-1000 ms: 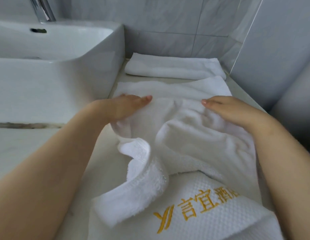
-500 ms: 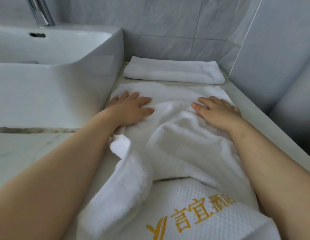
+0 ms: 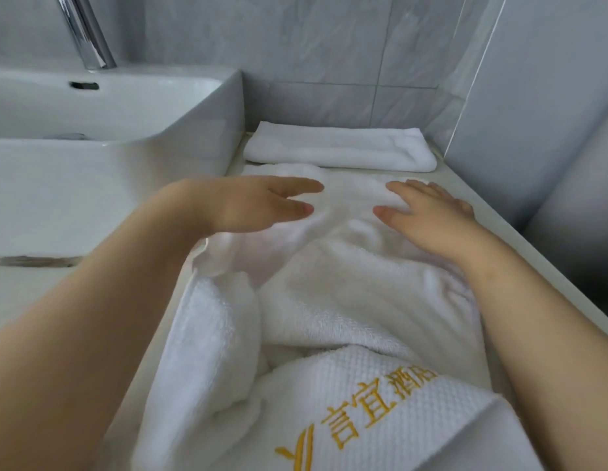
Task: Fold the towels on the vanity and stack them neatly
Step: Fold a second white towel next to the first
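A large white towel lies rumpled along the vanity counter, its near end showing a waffle band with gold embroidered characters. My left hand hovers just over the towel's far part, fingers straight and pointing right. My right hand lies flat on the towel's far right part, fingers spread. A folded white towel rests behind them against the tiled wall.
A white basin with a chrome tap stands to the left, its side close to the towel. Grey tiled wall runs behind, and a wall panel closes the right. The counter's right edge drops off.
Both hands have slid away from me along the towel toward the folded one. My left hand has lifted slightly off the cloth; the towel's far end is bunched further back.
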Demonstrator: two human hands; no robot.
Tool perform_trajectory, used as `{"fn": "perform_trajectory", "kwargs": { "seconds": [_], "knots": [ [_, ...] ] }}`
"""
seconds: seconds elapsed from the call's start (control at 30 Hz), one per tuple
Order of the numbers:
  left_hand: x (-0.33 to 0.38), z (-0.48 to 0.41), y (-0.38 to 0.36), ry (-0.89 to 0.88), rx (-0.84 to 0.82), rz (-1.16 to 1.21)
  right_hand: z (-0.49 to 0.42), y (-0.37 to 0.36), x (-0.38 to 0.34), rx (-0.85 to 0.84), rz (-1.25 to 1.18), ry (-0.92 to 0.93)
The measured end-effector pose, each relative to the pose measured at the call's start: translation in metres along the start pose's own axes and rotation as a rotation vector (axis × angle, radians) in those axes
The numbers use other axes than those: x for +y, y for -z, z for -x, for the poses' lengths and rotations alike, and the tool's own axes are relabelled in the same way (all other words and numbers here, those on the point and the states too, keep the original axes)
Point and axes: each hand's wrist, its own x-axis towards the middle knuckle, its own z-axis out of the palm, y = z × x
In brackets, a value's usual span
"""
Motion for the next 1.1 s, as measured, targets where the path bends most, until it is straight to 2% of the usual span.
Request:
{"fn": "perform_trajectory", "kwargs": {
  "seconds": [0.13,0.2,0.3,0.4,0.57,0.63,0.73,0.8,0.9,0.93,1.0,1.1],
  "knots": [
    [0.005,0.036,-0.019,0.078,-0.117,-0.067,0.043,0.003,-0.007,-0.092,-0.024,0.046],
    [0.002,0.041,-0.032,0.114,-0.126,-0.108,0.062,-0.004,-0.007,-0.143,-0.07,0.048],
    [-0.004,0.036,-0.054,0.122,-0.119,-0.358,0.074,-0.009,-0.004,-0.159,-0.119,0.06],
    [-0.015,0.032,-0.062,0.126,-0.116,-0.546,0.074,-0.007,0.001,-0.153,-0.334,0.006],
    [-0.035,0.041,-0.046,-0.049,-0.083,-0.533,0.07,-0.01,0.018,-0.156,-0.02,0.074],
    [-0.041,0.044,-0.043,-0.08,-0.066,-0.522,0.069,-0.01,0.026,-0.148,0.036,0.107],
    [-0.041,0.045,-0.042,-0.061,-0.085,-0.544,0.07,-0.01,0.037,-0.11,-0.052,0.126],
    [-0.029,0.046,-0.038,0.019,-0.124,-0.544,0.076,-0.008,0.036,0.028,-0.191,0.114],
    [-0.002,0.053,-0.027,0.172,-0.189,-0.415,0.092,-0.006,0.019,0.237,-0.29,0.094],
    [0.006,0.058,-0.028,0.179,-0.16,-0.357,0.098,-0.007,0.011,0.227,-0.281,0.098],
    [0.017,0.068,-0.042,0.155,-0.06,-0.249,0.109,-0.014,-0.001,0.079,-0.199,0.104],
    [0.026,0.081,-0.08,0.171,-0.015,-0.269,0.113,-0.022,-0.003,-0.095,-0.034,0.109]
  ]
}}
